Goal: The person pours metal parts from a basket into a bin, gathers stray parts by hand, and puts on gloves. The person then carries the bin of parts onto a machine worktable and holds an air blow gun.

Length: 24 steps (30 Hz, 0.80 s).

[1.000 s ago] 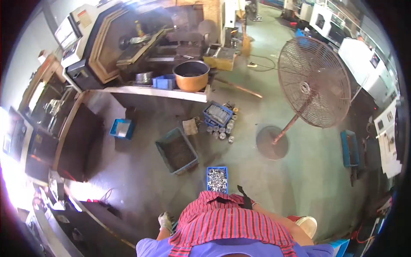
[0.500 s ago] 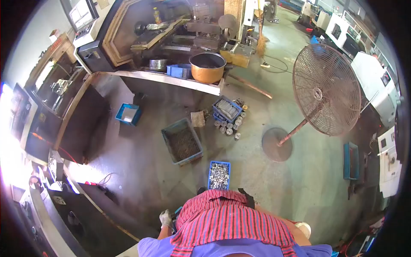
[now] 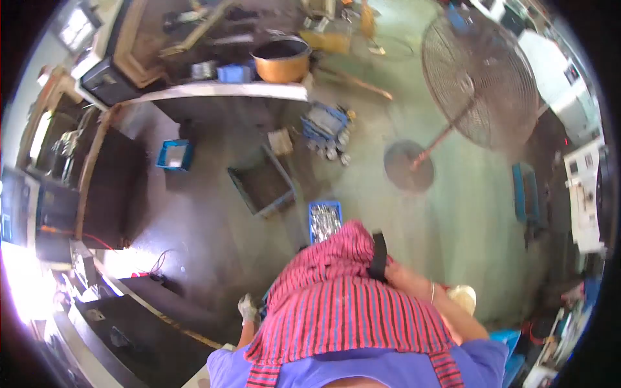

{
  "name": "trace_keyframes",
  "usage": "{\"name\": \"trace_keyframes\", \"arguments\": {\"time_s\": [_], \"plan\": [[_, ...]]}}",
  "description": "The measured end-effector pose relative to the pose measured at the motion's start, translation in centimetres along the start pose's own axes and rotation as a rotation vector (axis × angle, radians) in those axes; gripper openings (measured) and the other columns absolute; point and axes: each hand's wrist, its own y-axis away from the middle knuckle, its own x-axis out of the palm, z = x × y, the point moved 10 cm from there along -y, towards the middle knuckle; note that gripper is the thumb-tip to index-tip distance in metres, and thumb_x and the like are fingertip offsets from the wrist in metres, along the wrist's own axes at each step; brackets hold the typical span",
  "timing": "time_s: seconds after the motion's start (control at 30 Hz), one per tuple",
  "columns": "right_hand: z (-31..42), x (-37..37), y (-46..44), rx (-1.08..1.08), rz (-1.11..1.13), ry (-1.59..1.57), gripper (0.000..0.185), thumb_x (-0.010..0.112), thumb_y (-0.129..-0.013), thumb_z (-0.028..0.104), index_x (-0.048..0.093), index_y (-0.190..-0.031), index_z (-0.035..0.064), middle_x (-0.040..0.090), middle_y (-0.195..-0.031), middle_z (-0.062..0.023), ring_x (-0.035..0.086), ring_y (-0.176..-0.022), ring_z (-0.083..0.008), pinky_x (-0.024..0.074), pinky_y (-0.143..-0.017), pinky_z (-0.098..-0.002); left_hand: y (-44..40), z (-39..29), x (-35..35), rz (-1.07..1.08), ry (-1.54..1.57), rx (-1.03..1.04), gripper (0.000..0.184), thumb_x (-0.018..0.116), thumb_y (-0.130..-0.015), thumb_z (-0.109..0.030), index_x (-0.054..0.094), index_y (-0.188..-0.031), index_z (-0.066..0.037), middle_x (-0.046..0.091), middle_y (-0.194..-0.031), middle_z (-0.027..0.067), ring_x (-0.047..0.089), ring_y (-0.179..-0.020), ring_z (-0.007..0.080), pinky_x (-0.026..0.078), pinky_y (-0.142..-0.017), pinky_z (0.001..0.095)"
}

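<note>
My left hand [image 3: 248,309], in a pale glove, is low beside my left hip, next to a teal edge partly hidden by the striped apron [image 3: 349,313]. Its fingers are too small and blurred to read. My right hand [image 3: 398,274] is bare and rests at the apron's right side, against a black strap [image 3: 379,255]; its fingertips are hidden. Just in front of the apron, on the floor, stands a blue crate [image 3: 310,223] filled with small metal parts [image 3: 325,221].
A larger bin [image 3: 292,187] lies ahead-left. Beyond it are metal cylinders [image 3: 332,154] and a stacked blue crate [image 3: 312,134]. The tall fan [image 3: 467,84] has a round base [image 3: 409,166]. A copper pot [image 3: 281,68] sits on the machine ledge [image 3: 220,90].
The view has tilted, so the floor crates and fan appear higher. More of my right forearm shows beside the apron. The apron front now covers the near part of the blue crate.
</note>
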Motion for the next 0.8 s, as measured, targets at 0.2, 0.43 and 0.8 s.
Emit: {"name": "trace_keyframes", "arguments": {"time_s": [0.2,0.43,0.8], "plan": [[-2.0,0.9,-0.8,0.265,-0.079,0.153,0.021,0.054,-0.075,0.017,0.055,-0.089,0.0022,0.061,-0.079,-0.0195,0.06,-0.074,-0.0366,0.0481,-0.064,-0.0451,1.0,3.4,-0.3,-0.112,0.342,-0.494,0.019,0.053,-0.081,-0.019,0.056,-0.089,-0.002,0.059,-0.075,0.0121,0.057,-0.058,0.0245,0.048,-0.047,0.0363],[-4.1,4.6,-2.5,0.172,0.166,0.151,0.02,0.05,-0.076,0.021,0.062,-0.074,0.0057,0.063,-0.076,-0.0187,0.062,-0.073,-0.0343,0.0495,-0.058,-0.044,0.6,-1.5,0.2,-0.16,0.254,-0.42,0.034,0.053,-0.084,-0.024,0.046,-0.111,-0.004,0.059,-0.084,0.0147,0.06,-0.066,0.0277,0.05,-0.054,0.0396],[0.1,-4.2,2.1,0.126,-0.447,-1.173,0.011,0.058,-0.081,0.014,0.055,-0.087,0.0058,0.058,-0.08,-0.0051,0.056,-0.074,-0.0142,0.0431,-0.058,-0.0278,1.3,2.0,0.1,0.013,0.243,-0.398,0.032,0.053,-0.082,-0.026,0.049,-0.106,-0.005,0.06,-0.09,0.0139,0.06,-0.069,0.0261,0.048,-0.057,0.0365]]}}
